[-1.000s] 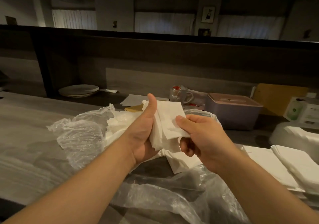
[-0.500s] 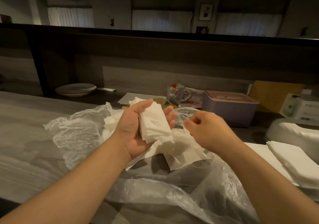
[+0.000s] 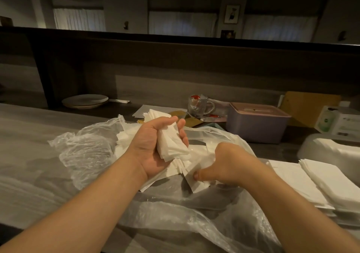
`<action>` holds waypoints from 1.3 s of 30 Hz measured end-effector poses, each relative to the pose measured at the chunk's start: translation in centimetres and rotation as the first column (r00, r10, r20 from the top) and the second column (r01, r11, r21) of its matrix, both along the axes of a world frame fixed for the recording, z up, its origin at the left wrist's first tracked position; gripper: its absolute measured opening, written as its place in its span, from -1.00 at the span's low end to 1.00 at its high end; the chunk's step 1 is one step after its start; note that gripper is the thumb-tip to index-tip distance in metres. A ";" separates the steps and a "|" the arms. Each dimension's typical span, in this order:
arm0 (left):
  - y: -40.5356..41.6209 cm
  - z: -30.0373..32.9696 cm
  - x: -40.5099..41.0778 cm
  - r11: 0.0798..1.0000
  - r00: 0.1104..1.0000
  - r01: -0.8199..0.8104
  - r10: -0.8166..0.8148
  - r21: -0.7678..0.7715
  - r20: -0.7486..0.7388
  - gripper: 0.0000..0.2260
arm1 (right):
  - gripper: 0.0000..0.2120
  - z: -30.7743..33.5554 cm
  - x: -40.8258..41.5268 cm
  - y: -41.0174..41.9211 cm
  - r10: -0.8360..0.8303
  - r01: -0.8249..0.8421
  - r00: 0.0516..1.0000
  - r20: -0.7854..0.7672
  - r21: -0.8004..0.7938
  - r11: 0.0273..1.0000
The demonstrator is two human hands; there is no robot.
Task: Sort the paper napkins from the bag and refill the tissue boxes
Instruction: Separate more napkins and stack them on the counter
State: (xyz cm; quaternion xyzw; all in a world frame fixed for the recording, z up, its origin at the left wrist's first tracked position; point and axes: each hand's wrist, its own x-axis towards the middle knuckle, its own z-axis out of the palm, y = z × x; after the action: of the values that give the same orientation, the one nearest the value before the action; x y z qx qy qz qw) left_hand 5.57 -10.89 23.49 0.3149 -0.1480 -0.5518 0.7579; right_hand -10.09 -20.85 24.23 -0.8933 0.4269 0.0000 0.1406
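No words or numbers can be read here. The white box (image 3: 339, 121) at the far right has a green label on its front. The print on it is too small and blurry to read.

The right hand (image 3: 226, 165) shows only its back and thumb; its fingers are hidden among the loose napkins (image 3: 196, 167). The napkin stack (image 3: 331, 182) and white tub (image 3: 329, 149) run off the right edge. The glass mug (image 3: 198, 106) perhaps holds wrappers, too dim to tell.
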 end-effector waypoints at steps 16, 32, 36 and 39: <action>-0.1 -0.1 0.0 0.997 1.000 0.006 -0.007 0.075 0.012 -0.43 | -0.34 0.8 -0.4 -0.8 -0.006 -0.016 0.990 0.141 0.152 0.988; -0.4 -0.2 0.2 0.993 0.999 -0.018 0.014 0.113 0.036 -0.48 | -0.29 -0.3 0.3 -1.0 -0.043 0.022 0.911 0.410 0.057 0.998; -0.4 -0.2 0.3 0.993 0.999 -0.015 0.010 0.113 0.043 -0.50 | -0.39 -0.4 0.3 -0.4 -0.082 0.078 0.973 0.218 0.029 0.997; -0.4 -0.2 0.2 0.993 0.998 -0.023 0.016 0.119 0.059 -0.50 | -0.53 -0.3 0.0 -0.7 -0.065 0.070 0.985 0.157 -0.024 0.997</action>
State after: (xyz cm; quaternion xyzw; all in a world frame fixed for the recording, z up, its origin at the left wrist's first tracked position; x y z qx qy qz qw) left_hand 5.81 -11.25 23.25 0.3772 -0.1332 -0.5430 0.7383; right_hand -10.10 -21.59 23.91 -0.8776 0.4445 -0.0810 0.1604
